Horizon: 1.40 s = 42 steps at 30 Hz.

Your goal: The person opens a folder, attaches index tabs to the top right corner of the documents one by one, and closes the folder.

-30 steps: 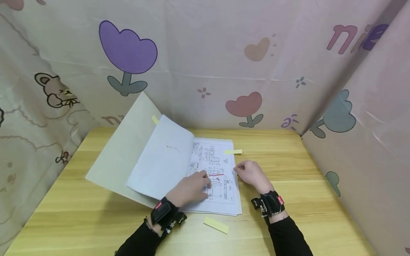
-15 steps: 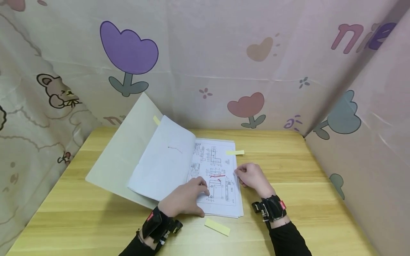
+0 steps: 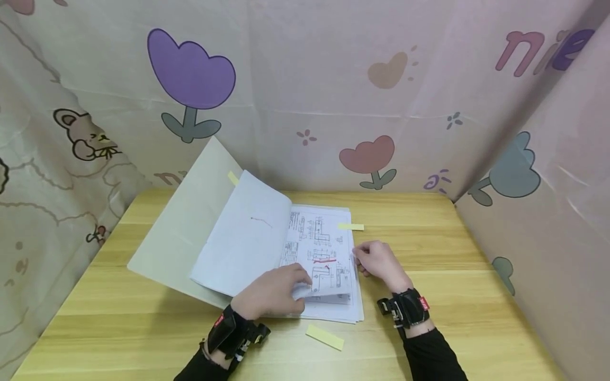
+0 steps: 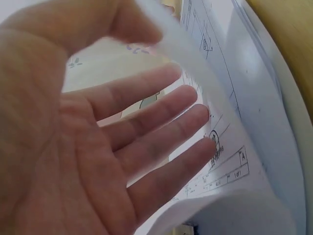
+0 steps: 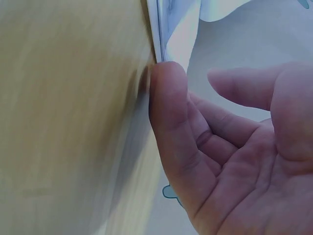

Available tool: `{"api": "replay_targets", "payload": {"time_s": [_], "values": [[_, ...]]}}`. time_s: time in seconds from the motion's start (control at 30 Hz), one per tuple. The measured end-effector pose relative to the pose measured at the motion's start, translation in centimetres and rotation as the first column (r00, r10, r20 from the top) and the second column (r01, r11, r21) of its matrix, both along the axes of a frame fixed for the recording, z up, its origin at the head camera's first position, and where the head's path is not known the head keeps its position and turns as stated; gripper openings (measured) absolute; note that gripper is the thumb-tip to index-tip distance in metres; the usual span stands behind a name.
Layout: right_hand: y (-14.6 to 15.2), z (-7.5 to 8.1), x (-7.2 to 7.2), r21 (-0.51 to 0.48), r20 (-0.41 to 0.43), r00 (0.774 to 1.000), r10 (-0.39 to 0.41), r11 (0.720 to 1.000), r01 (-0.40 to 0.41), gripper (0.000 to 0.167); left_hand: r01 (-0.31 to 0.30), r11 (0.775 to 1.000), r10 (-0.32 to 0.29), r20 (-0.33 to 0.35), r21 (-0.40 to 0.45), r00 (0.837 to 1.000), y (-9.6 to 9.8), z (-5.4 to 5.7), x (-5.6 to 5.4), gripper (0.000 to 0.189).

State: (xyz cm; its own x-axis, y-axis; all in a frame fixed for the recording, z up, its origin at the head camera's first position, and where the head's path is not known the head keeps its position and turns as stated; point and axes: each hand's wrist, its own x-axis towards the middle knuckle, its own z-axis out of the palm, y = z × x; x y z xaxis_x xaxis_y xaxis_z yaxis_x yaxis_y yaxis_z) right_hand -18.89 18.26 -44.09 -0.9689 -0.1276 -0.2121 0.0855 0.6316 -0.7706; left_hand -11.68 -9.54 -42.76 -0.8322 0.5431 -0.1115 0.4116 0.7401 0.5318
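Note:
A folder lies open on the table, its cover raised at the left. Beside the cover, a white sheet stands turned over to the left. On the right-hand pages is a technical drawing with red marks. My left hand is at the lower part of this page, whose bottom edge curves up off the sheets below. In the left wrist view, the left fingers reach out nearly straight over the drawing, thumb apart. At the right edge, my right hand touches the stack of pages with its index fingertip, thumb apart.
One yellow sticky strip sticks out at the upper right of the pages. Another yellow strip lies on the wooden table in front of the folder. A third yellow tab shows by the cover. A patterned curtain hangs behind.
The left hand has drawn back slightly to the left. The drawing page lay flat earlier; its bottom edge is now lifted. My right fingertips have shifted slightly right, off the drawing page's edge.

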Motion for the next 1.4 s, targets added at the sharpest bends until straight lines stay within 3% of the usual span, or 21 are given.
{"api": "replay_targets", "payload": {"time_s": [0.23,0.4,0.5,0.63,0.7,0.77,0.93,1.0,1.1,1.17,1.23,1.3,1.4], "values": [[-0.2,0.0,-0.1,-0.040,0.019,1.000,0.005,0.999,-0.004,0.024,-0.014,1.000,0.012,-0.138,-0.009,0.990,0.7,-0.4,0.1,0.030],[-0.6,0.1,-0.1,-0.043,-0.029,1.000,0.000,0.999,-0.001,0.023,-0.051,0.998,0.056,-0.286,0.025,0.956,1.5,-0.9,-0.3,0.025],[-1.1,0.1,0.0,-0.060,-0.089,0.995,-0.035,0.998,0.030,0.027,-0.059,0.996,0.083,-0.409,0.071,0.909,1.9,-0.9,-0.3,0.027],[-1.9,0.2,0.1,-0.145,-0.153,0.982,-0.109,0.986,0.086,0.032,-0.038,0.988,0.119,-0.576,0.152,0.809,2.5,-0.5,-0.1,0.027],[-2.3,0.2,0.2,-0.205,-0.172,0.975,-0.139,0.973,0.103,0.034,-0.032,0.981,0.147,-0.623,0.192,0.769,2.7,-0.4,0.0,0.027],[-2.5,0.2,0.2,-0.269,-0.182,0.970,-0.162,0.957,0.109,0.036,-0.035,0.973,0.178,-0.646,0.228,0.743,2.8,-0.3,0.2,0.028],[-2.9,0.3,0.3,-0.430,-0.142,0.974,-0.178,0.897,0.101,0.043,-0.050,0.960,0.228,-0.671,0.274,0.706,2.5,0.0,0.6,0.032],[-2.9,0.4,0.3,-0.451,-0.124,0.980,-0.155,0.889,0.084,0.046,-0.063,0.960,0.239,-0.683,0.272,0.690,2.1,0.1,0.8,0.036],[-2.9,0.3,0.3,-0.374,-0.136,0.987,-0.090,0.927,0.033,0.045,-0.091,0.958,0.261,-0.696,0.271,0.669,1.6,0.3,1.1,0.044],[-2.8,0.2,0.4,-0.244,-0.169,0.986,-0.006,0.969,-0.036,0.042,-0.117,0.956,0.277,-0.700,0.269,0.658,1.1,0.5,1.3,0.048],[-2.8,0.0,0.5,-0.100,-0.199,0.975,0.101,0.987,-0.123,0.038,-0.145,0.953,0.295,-0.701,0.266,0.649,0.7,0.7,1.6,0.051],[-2.8,-0.3,0.6,0.029,-0.227,0.951,0.208,0.978,-0.206,0.039,-0.176,0.949,0.311,-0.702,0.260,0.640,0.2,0.9,1.9,0.054],[-3.0,-0.7,0.6,0.148,-0.241,0.913,0.328,0.942,-0.300,0.044,-0.213,0.944,0.330,-0.704,0.252,0.629,-0.7,1.2,2.3,0.062]]}}
